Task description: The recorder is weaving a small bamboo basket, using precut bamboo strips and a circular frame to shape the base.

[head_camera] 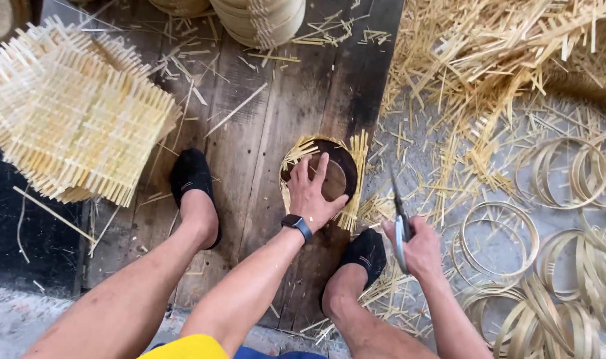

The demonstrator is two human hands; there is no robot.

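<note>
My left hand (312, 194) presses flat, fingers spread, on a dark round wooden disc (337, 174). The disc lies on a woven bamboo mat (353, 211) whose strip ends stick out around it, on the wooden floor boards. A dark watch sits on that wrist. My right hand (419, 247) is closed around a thin metal blade (397, 206) that points up and away, to the right of the disc and apart from it. My two feet in black slippers rest on either side of the disc.
A stack of woven bamboo mats (70, 113) lies at the left. Round bamboo steamer frames (263, 20) stand at the top. Loose bamboo strips (489, 60) pile up at the upper right. Several bamboo hoops (555, 266) lie at the right.
</note>
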